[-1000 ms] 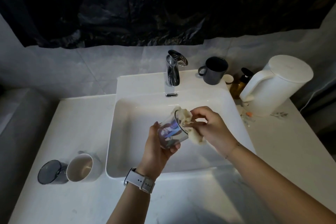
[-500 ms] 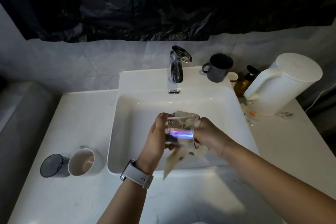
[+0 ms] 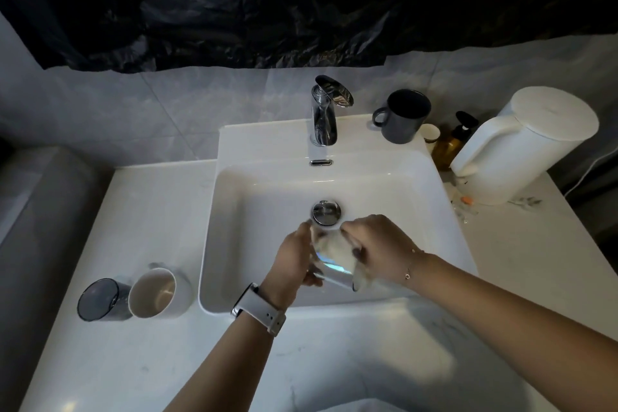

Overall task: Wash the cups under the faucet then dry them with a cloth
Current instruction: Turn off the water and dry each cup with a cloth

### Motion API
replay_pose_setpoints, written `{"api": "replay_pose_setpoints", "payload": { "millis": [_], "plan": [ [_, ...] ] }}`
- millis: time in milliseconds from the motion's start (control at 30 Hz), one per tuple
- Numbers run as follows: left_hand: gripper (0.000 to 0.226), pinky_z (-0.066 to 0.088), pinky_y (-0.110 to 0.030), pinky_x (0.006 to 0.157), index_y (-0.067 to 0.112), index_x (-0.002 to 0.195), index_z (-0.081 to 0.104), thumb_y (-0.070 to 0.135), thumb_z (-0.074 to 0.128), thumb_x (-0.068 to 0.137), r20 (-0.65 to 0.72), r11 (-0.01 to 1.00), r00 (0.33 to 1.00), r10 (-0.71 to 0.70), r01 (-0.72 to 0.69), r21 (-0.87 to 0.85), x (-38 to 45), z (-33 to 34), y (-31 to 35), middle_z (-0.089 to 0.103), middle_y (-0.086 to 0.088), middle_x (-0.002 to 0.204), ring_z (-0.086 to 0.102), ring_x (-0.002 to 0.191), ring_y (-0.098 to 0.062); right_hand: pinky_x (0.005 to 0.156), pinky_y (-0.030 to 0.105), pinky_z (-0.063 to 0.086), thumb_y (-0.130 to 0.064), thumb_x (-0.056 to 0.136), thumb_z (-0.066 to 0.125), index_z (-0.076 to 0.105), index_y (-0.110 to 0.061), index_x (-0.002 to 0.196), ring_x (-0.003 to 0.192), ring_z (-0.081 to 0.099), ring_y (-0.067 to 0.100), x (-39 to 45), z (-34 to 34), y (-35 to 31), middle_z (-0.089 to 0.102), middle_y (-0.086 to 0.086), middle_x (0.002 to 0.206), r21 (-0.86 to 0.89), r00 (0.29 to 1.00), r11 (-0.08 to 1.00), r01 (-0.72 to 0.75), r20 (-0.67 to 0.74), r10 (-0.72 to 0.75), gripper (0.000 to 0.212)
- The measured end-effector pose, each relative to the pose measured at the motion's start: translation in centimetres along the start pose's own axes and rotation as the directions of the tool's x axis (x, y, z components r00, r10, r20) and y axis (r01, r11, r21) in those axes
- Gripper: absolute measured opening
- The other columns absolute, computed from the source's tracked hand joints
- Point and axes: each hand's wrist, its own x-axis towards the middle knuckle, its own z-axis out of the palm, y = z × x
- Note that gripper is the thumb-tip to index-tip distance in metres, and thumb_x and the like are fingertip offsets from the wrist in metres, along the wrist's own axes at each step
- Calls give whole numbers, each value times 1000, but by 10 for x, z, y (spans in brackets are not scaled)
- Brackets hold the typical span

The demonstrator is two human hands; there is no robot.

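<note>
Over the white sink point(image 3: 434, 197), my left hand point(image 3: 294, 261) grips a clear glass cup point(image 3: 331, 269) from its left side. My right hand point(image 3: 378, 247) holds a cream cloth point(image 3: 329, 246) against the cup, part of it stuffed inside and a corner hanging at the lower right. The hands are blurred. The chrome faucet point(image 3: 324, 114) stands behind the basin with no water running. A dark glass cup point(image 3: 100, 299) and a white mug point(image 3: 157, 293) stand on the counter left of the sink. A dark mug point(image 3: 403, 115) sits on the sink's back ledge.
A white kettle point(image 3: 521, 147) stands on the right counter, with an amber pump bottle point(image 3: 451, 140) and a small jar point(image 3: 429, 134) beside it. Small scraps point(image 3: 468, 202) lie near the kettle's base. The drain plug point(image 3: 326, 211) shows just beyond my hands.
My hands have shifted lower in the basin and the cup has turned. The cloth, which hung loose below the cup, is now bunched against it. The drain plug has come into view.
</note>
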Motion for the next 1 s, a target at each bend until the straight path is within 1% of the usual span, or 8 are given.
{"api": "replay_pose_setpoints", "payload": {
  "millis": [133,300,433,533,633,767,867,1000],
  "plan": [
    [46,37,-24,47,13,78,62,42,35,102,-30,966,998,48,-54,-254,-1,2,-3,58,-4,59,52,44,-17,46,18,38,-11,92,51,57,-16,62,41,49,4,-2,7,-19,55,-9,45,668,803,456,-588,416,427,31],
    [45,34,-18,44,8,89,61,42,36,103,-145,936,974,175,-210,-281,2,2,-14,59,-5,67,57,46,-18,35,14,35,-8,88,44,61,-10,63,35,52,8,-23,10,-28,54,-2,48,555,558,-381,-740,822,113,30],
    [41,30,-18,44,11,90,61,40,34,103,-75,958,967,244,-253,-135,5,-3,-9,59,-5,69,56,47,-18,38,17,27,-15,85,51,49,-15,62,36,40,9,-26,16,-26,43,-3,47,690,653,-199,-696,723,226,24],
    [46,31,-18,37,10,82,64,37,34,104,-11,969,972,235,-235,-72,9,-8,3,58,-7,64,52,40,-22,52,27,42,-34,87,48,49,-20,51,44,51,17,-16,21,-14,57,1,49,627,831,586,-514,195,521,39],
    [48,38,-18,38,11,77,65,39,36,103,21,985,990,137,-138,105,10,-13,10,57,-11,70,50,43,-23,50,28,40,-30,73,48,57,-18,67,52,59,23,-20,24,6,65,2,61,46,961,984,-171,-211,177,16],
    [44,43,-22,49,10,79,62,42,39,99,125,970,990,-61,30,240,10,-18,11,55,-11,76,49,54,-22,35,19,28,-18,65,40,57,-12,66,39,51,19,-25,32,16,54,-3,53,-330,918,939,93,-337,-210,18],
    [46,40,-22,45,8,79,66,45,43,94,91,981,994,54,-70,179,15,-13,7,55,-10,70,48,48,-21,47,29,46,-25,72,43,61,-10,69,51,59,24,-33,44,0,61,1,58,296,927,929,-224,-230,296,24],
    [46,36,-24,41,14,76,67,44,43,100,-90,942,938,335,-334,25,19,-1,2,59,-6,74,51,47,-21,46,21,38,-31,97,48,53,-17,67,45,48,8,-32,54,-31,52,-2,53,898,738,-111,-425,415,533,34]
  ]
}}
